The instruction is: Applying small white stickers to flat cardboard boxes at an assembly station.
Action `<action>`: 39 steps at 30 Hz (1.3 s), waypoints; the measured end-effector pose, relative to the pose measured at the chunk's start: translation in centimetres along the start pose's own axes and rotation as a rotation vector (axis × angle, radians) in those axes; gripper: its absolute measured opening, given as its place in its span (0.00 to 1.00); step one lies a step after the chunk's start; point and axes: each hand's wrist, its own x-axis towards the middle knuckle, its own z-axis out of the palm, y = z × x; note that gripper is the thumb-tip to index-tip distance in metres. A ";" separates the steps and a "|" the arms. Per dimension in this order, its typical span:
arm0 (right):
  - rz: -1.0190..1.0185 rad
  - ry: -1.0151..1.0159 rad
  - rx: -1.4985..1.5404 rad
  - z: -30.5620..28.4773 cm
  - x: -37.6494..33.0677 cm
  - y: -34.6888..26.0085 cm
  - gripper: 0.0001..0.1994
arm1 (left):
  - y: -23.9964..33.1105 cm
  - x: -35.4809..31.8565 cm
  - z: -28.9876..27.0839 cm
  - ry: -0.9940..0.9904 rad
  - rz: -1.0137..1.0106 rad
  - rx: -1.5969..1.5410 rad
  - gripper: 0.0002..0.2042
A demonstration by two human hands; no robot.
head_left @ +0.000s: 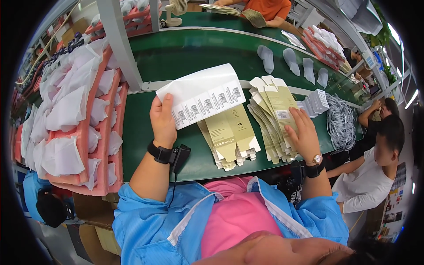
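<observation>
Head view shows a long dark-green workbench [141, 145] in front of the seated person, with tall stacked pink foam trays [104, 170] full of white-wrapped pieces along its left side. Nearer the middle lie two piles of flat, unfolded cardboard cartons, olive-green and white: a left carton pile [225, 132], partly overhung by paper, and a right carton pile [274, 99], its layers fanned unevenly. Above the left pile, the white paper label sheet [201, 90] is held up at a tilt, a row of barcode labels along its lower edge and the rest bare. Beyond the right pile sits a tangled bundle of grey cables [340, 126].

The left hand [162, 115] pinches the sheet's left end, thumb on top, the other fingers hidden beneath. The right hand [304, 132] rests on the right pile, fingers extended and slightly apart, beside a small white rectangular label [282, 115] on the top carton.

Labelling the cartons seems the step in hand, probably at the pressing-down of one label. The next move would call for free right fingertips, a steady sheet, and a clean lift at a label's edge.
</observation>
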 end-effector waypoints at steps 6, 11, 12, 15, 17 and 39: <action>-0.196 -0.023 0.362 -2.9 2.6 -5.7 0.27 | -0.1 -0.1 -0.1 -0.046 -0.082 0.017 0.14; -0.356 -0.026 0.569 -2.4 5.9 -8.5 0.30 | 0.4 -0.6 -0.2 -0.129 -0.138 0.036 0.15; -0.392 -0.030 0.631 -2.1 6.4 -8.8 0.30 | 0.5 -0.7 -0.2 -0.162 -0.151 0.029 0.15; -0.407 -0.051 0.603 -1.3 7.7 -9.8 0.31 | 0.6 -0.8 -0.1 -0.219 -0.170 0.020 0.15; -0.417 -0.062 0.592 -0.6 8.4 -9.9 0.31 | 0.7 -0.7 0.1 -0.226 -0.188 0.003 0.16; 0.078 -0.033 1.261 1.6 8.1 -8.2 0.24 | 1.6 0.1 0.4 -0.533 0.278 0.330 0.38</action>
